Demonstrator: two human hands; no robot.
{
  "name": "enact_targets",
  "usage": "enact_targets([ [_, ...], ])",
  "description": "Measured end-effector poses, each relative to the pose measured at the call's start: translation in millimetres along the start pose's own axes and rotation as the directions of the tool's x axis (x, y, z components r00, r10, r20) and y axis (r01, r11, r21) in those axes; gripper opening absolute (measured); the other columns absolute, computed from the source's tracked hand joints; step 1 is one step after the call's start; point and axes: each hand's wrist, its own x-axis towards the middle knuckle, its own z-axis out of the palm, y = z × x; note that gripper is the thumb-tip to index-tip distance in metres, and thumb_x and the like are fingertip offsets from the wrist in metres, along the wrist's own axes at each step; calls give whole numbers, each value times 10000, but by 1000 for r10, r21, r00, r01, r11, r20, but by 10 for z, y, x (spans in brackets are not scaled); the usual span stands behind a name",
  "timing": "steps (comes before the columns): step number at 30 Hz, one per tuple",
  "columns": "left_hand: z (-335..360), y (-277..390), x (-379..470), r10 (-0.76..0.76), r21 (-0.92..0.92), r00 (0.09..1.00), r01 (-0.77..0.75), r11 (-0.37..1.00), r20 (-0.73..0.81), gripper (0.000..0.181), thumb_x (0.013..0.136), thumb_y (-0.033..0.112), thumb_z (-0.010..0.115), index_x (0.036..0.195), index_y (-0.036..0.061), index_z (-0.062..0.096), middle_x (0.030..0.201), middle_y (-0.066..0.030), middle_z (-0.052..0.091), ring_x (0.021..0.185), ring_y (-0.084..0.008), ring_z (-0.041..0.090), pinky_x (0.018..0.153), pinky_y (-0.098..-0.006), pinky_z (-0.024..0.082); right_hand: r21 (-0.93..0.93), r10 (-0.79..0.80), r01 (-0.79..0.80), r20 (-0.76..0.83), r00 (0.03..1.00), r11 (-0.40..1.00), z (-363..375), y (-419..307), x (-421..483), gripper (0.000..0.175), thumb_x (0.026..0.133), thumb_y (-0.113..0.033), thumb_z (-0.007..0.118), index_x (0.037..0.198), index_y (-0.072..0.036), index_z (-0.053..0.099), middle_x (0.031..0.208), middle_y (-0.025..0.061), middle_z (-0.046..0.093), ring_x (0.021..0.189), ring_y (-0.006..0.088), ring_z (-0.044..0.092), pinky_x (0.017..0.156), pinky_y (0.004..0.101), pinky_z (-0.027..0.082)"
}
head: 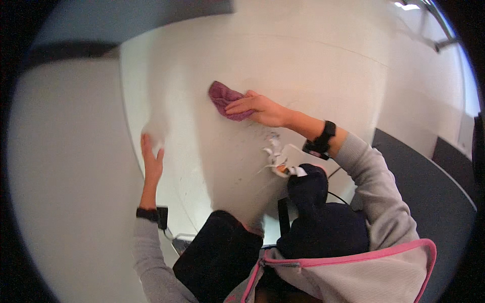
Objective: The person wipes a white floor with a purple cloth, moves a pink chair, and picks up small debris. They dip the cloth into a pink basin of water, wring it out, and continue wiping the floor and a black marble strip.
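My right hand grips a crumpled purple cloth, which lies against the pale floor in front of me. Its fingers press over the right part of the cloth. Between that hand and my knee is a small heap of litter, with white scraps and an orange-brown bit among them. Dark specks of dirt are scattered just above the heap. Over at the left, my left hand is held near a pale panel's edge, thumb and fingers apart, holding nothing. Its fingertips are blurred, so contact with the panel cannot be told.
A large pale panel fills the left side. Dark grey panels stand at the right, and metal legs show at the upper right. My bent knees are close to the litter. Black cables run beside my right leg.
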Motion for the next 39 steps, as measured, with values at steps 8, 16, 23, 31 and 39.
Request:
enact_targets([
  [8, 38, 89, -381, -171, -330, 983, 183, 926, 66, 372, 949, 64, 528, 1320, 50, 505, 1416, -121, 460, 1327, -243, 417, 1107, -400, 336, 223, 260, -190, -345, 902, 956, -435, 57, 611, 311, 931, -42, 485, 1220, 5, 588, 939, 25, 621, 760, 107, 557, 650, 265, 474],
  [16, 316, 185, -1464, -417, -590, 898, 412, 694, 138, 256, 969, 58, 512, 1201, 36, 616, 1206, -96, 621, 1139, -184, 559, 982, -312, 439, -261, -199, 122, -296, 934, 958, 136, 1227, 1781, 285, 907, 2, 514, 1167, -2, 631, 1229, 178, 575, 1165, 294, 523, 927, 370, 452],
  [23, 386, 162, -1565, -486, -764, 873, 296, 573, -27, 226, 941, 37, 534, 1138, 8, 639, 1105, -79, 663, 1051, -159, 595, 955, -291, 448, -407, -100, 285, 419, 902, 868, 1402, 547, 1111, 374, 787, -52, 610, 1102, -227, 708, 1270, -74, 632, 1082, 219, 547, 963, 386, 428],
  [31, 280, 780, -1608, -289, -976, 953, 141, 165, 89, 432, 1004, 355, 486, 1323, 64, 513, 1287, -100, 578, 1204, -218, 535, 1029, -384, 419, 267, 380, -487, 366, 849, 832, 1762, -714, 893, 456, 897, -154, 547, 1340, -47, 538, 881, 52, 649, 649, 101, 569, 583, 263, 491],
  [39, 175, 894, -1864, -366, -703, 929, -290, -650, -44, 488, 1025, 382, 405, 1395, 64, 395, 1343, -109, 508, 1241, -246, 494, 1062, -414, 384, -183, -37, 209, 662, 749, 961, 2755, -1491, 404, 679, 835, -161, 641, 1458, -85, 381, 1560, 172, 222, 1412, 355, 268, 1151, 449, 251],
])
